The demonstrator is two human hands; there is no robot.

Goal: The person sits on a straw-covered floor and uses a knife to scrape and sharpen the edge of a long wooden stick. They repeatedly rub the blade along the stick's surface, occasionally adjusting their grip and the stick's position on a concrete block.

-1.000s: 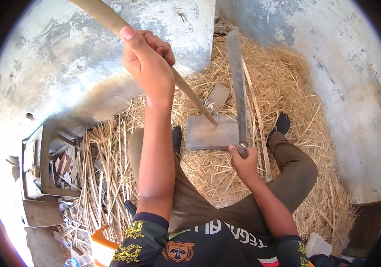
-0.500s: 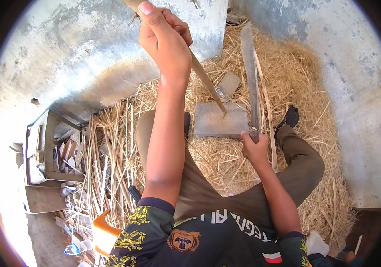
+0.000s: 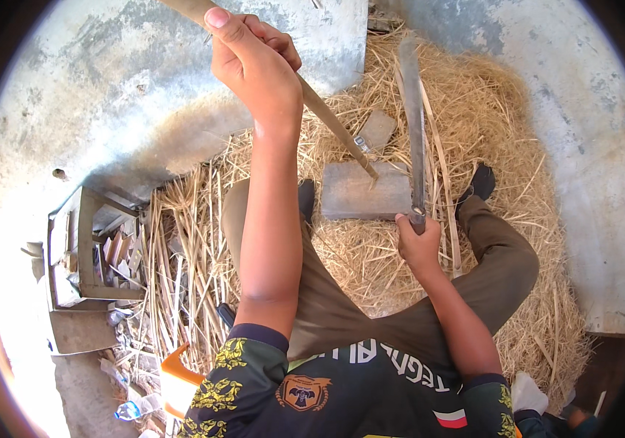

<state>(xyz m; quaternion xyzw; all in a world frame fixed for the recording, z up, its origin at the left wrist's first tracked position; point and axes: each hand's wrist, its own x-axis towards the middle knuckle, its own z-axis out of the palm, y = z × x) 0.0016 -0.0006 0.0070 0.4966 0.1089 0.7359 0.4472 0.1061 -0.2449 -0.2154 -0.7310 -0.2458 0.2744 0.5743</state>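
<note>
My left hand (image 3: 258,69) is closed around a long wooden stick (image 3: 331,120), raised high at the upper left. The stick slants down to the right, its lower tip resting on or just above a flat wooden block (image 3: 349,197). My right hand (image 3: 420,244) grips the dark handle of a machete (image 3: 412,109). Its long grey blade points away from me, upright in view, just right of the block. A thin pale strip (image 3: 436,146) lies beside the blade. Behind the block is a small flat grey-brown stone (image 3: 378,131), with a wristwatch-like metal object (image 3: 360,143) against it.
Straw and shavings (image 3: 502,109) cover the floor around my bent legs. Long cut strips (image 3: 181,248) lie at the left, near a wooden frame box (image 3: 93,248) holding scraps. A plastic bottle (image 3: 137,407) and an orange object (image 3: 177,372) are lower left. Concrete walls (image 3: 583,146) close in.
My left hand has shifted slightly left with the stick, and the stick's lower tip sits a little farther right over the block. The machete stays in nearly the same place.
</note>
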